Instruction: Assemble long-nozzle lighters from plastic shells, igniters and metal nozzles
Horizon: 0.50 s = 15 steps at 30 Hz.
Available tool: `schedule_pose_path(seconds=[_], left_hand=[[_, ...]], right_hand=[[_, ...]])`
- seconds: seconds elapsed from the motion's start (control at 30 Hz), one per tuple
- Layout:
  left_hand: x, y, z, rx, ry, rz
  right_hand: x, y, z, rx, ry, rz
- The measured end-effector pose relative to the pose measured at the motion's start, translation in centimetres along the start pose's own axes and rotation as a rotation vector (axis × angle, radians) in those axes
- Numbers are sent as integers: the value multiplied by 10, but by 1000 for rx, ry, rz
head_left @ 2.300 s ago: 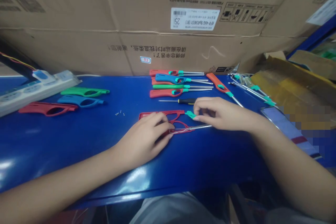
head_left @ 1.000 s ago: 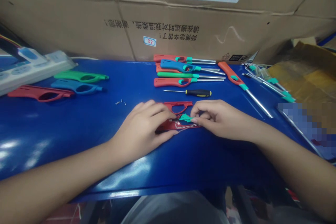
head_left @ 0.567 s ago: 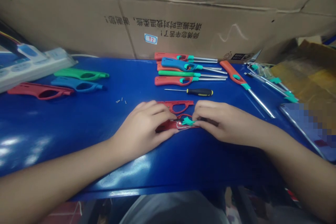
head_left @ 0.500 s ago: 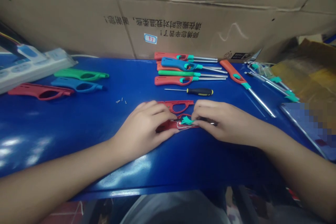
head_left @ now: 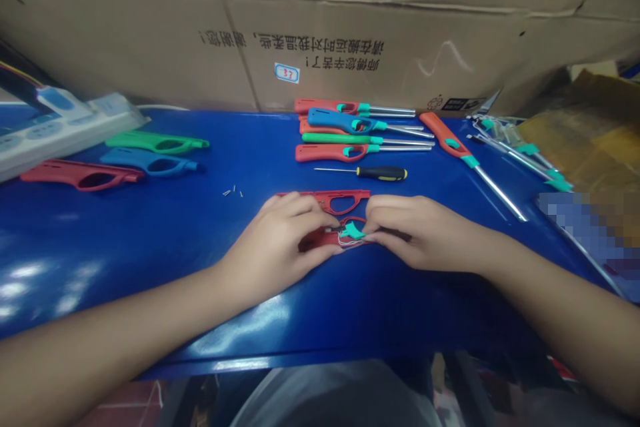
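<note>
My left hand (head_left: 285, 240) is closed on a red lighter casing half (head_left: 315, 240) that lies low over the blue table, thumb at its near edge and fingers over its far side. In the casing sits a teal trigger piece (head_left: 353, 231) with thin white wires looped beside it. My right hand (head_left: 420, 230) pinches the teal part's right end between thumb and forefinger. What lies under my right palm is hidden. Just beyond both hands rests another red casing half (head_left: 345, 201), its left end partly covered by my left hand.
Behind lies a black-and-yellow screwdriver (head_left: 383, 173) before a row of assembled lighters (head_left: 333, 153). An orange lighter (head_left: 450, 143) and loose metal-tube inserts (head_left: 530, 159) are at right. Small screws (head_left: 234, 189), coloured casings (head_left: 83, 175) and a power strip (head_left: 70, 127) are left. A cardboard box (head_left: 150, 47) stands behind.
My right hand has shifted slightly left with the teal piece, which has tilted a little within the casing. My left hand keeps its hold with almost no movement.
</note>
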<state>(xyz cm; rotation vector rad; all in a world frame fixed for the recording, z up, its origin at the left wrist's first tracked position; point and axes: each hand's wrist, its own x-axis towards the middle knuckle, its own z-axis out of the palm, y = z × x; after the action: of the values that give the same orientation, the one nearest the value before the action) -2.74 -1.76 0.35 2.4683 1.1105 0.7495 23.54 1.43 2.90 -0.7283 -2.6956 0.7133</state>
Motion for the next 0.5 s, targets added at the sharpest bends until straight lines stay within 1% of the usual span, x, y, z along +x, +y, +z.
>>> schedule_pose_path(seconds=[0.2,0.3,0.5], left_hand=[[1,1,1,-18,-21,-44],[1,2,1,-27,-26,-60],[0,4,0,-17,-30,-61]], right_hand=[[-1,3,5,-99,80,-86],[-1,4,7,-149,82,-94],[-3,3,6,-175,85,-92]])
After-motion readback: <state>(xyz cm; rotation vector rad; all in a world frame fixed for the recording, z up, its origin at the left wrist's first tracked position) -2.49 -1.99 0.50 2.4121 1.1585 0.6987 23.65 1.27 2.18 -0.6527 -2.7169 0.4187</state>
